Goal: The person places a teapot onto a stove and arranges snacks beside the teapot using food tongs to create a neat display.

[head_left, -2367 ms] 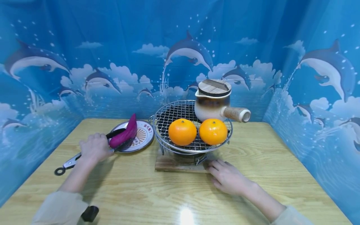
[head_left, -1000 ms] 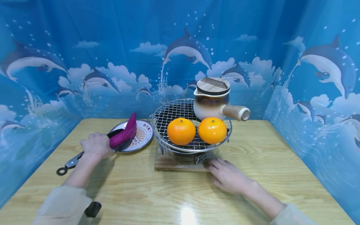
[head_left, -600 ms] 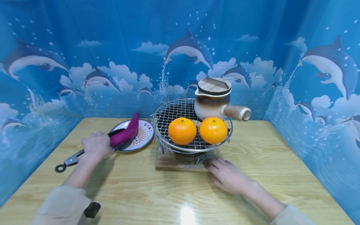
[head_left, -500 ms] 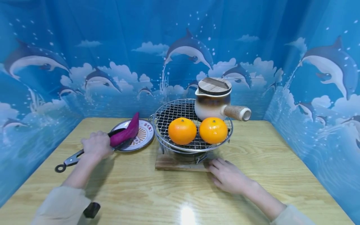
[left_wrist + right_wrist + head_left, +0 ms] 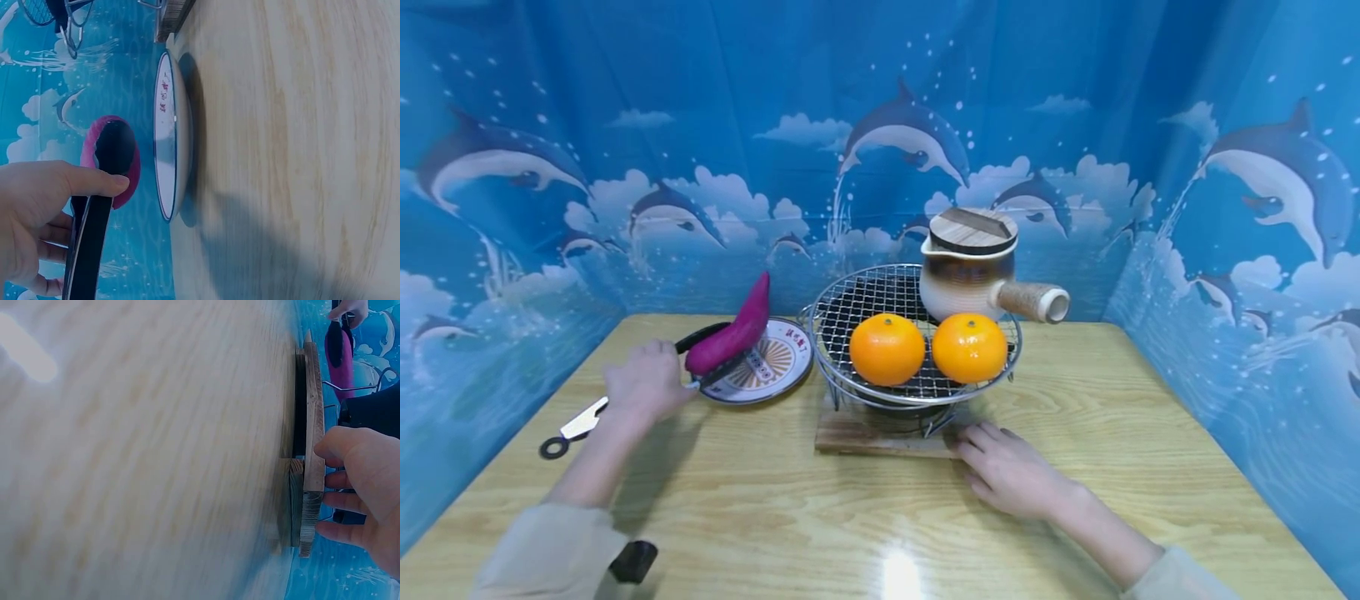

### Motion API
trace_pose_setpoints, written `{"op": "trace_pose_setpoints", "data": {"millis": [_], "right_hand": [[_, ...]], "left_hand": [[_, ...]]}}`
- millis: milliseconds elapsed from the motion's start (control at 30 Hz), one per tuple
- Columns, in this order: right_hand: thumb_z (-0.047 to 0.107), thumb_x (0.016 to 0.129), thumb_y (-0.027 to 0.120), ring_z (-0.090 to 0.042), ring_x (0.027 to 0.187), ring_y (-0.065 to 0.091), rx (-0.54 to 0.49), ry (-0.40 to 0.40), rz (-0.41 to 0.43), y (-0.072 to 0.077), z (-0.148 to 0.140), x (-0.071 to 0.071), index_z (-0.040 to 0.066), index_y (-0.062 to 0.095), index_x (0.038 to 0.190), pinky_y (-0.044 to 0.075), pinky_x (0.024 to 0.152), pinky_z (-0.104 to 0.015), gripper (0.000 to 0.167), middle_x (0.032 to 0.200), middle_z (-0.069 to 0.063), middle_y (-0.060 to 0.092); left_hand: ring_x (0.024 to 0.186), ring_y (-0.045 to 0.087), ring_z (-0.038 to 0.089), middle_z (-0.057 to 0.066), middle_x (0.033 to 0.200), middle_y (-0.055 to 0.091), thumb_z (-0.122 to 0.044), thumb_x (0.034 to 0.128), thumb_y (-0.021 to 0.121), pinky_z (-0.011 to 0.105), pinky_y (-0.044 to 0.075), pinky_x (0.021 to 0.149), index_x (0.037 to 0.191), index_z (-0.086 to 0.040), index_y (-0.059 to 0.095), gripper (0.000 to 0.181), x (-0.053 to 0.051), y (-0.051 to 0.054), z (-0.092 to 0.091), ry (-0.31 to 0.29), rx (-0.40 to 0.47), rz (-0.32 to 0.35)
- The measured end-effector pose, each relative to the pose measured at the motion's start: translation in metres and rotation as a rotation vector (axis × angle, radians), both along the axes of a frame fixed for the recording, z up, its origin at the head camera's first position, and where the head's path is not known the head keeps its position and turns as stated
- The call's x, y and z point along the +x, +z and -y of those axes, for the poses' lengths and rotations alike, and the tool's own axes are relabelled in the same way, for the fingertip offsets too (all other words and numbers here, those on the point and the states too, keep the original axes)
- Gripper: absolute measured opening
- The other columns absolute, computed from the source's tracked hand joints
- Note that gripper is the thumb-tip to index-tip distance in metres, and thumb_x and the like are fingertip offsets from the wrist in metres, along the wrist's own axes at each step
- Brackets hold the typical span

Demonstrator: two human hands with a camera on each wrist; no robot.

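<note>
My left hand [image 5: 643,383] grips black-and-silver tongs [image 5: 577,423] at the left. Between the tongs' black tips is a purple sweet potato [image 5: 733,337], tilted with its pointed end up. The left wrist view shows the sweet potato [image 5: 132,194] raised apart from the white blue-rimmed plate [image 5: 165,181]. At centre right, my right hand [image 5: 1011,471] holds the right end of a wooden board [image 5: 880,443]. In the right wrist view, its thumb and fingers meet the board [image 5: 314,419]; some fingertips are hidden.
A round wire grill [image 5: 880,287] stands on the board. It carries two oranges, a left orange [image 5: 887,350] and a right orange [image 5: 970,348], plus a lidded clay pot [image 5: 958,287] whose handle juts right. A dolphin-print curtain [image 5: 737,108] encloses the wooden table [image 5: 775,508].
The left hand has shifted slightly left with the tongs. The sweet potato has risen from low over the plate, uncovering more of the plate's pattern. The right hand stays at the board.
</note>
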State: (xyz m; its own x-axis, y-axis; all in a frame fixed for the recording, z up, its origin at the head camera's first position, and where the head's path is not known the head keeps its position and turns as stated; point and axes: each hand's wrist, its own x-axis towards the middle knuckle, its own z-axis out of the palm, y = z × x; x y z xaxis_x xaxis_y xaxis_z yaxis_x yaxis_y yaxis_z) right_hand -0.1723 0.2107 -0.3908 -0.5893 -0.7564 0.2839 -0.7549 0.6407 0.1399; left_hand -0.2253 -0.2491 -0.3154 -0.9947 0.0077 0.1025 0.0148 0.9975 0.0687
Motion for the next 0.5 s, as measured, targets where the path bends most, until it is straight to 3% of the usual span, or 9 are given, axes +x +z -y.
{"op": "trace_pose_setpoints", "data": {"millis": [300,500], "right_hand": [[0.022,0.077,0.068,-0.024,0.103,0.054,0.002,-0.008,-0.002,0.0,0.0,0.0,0.01,0.063,0.111,0.048,0.086,-0.04,0.036,0.112,-0.007,0.058],[0.022,0.077,0.068,-0.024,0.103,0.055,-0.01,0.003,-0.013,0.0,0.0,0.001,0.009,0.063,0.111,0.048,0.085,-0.04,0.037,0.113,-0.008,0.058]], "left_hand": [[0.106,0.04,0.052,0.036,0.115,0.041,-0.045,0.0698,0.073,0.07,0.035,0.074,0.122,0.019,0.039,0.09,0.005,0.012,0.0,0.01,0.025,-0.017],[0.104,0.042,0.051,0.035,0.114,0.043,-0.045,0.0698,0.074,0.069,0.034,0.075,0.118,0.017,0.042,0.085,0.008,0.022,0.0,0.022,0.028,-0.039]]}}
